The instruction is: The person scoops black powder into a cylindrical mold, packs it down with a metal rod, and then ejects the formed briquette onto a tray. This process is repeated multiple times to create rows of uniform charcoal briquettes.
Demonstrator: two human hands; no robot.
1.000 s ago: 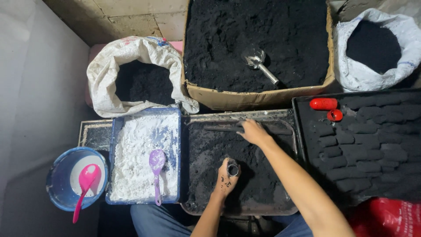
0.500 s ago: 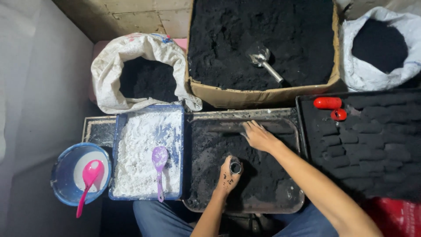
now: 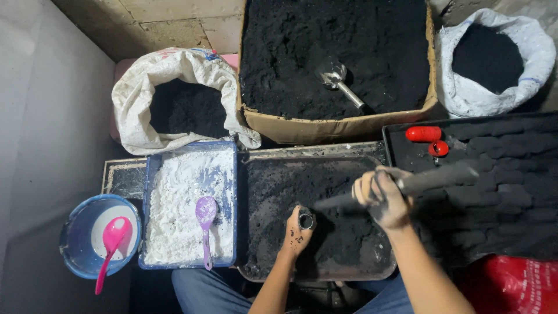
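My left hand (image 3: 295,235) grips a small dark tube-shaped mould (image 3: 306,220), held upright over the black powder in the metal tray (image 3: 317,273). A little to the right and above the tray, my right hand (image 3: 383,197) is closed around a long dark rod (image 3: 430,177). The rod lies nearly level, its thin end pointing left toward the mould and its thicker end reaching right over the black tray (image 3: 511,192). Both hands are smeared with black powder.
A blue tray of white powder (image 3: 183,192) holds a purple spoon (image 3: 205,218). Left of it stands a blue bowl (image 3: 75,229) with a pink spoon (image 3: 110,241). Behind are a cardboard box (image 3: 337,125) of black powder with a metal scoop (image 3: 337,81) and two white sacks (image 3: 174,70) (image 3: 494,35). Two red pieces (image 3: 427,136) lie on the black tray.
My right hand lay flat on the far part of the metal tray; it has taken hold of the long dark rod and lifted it rightward. My left hand has kept the mould in place.
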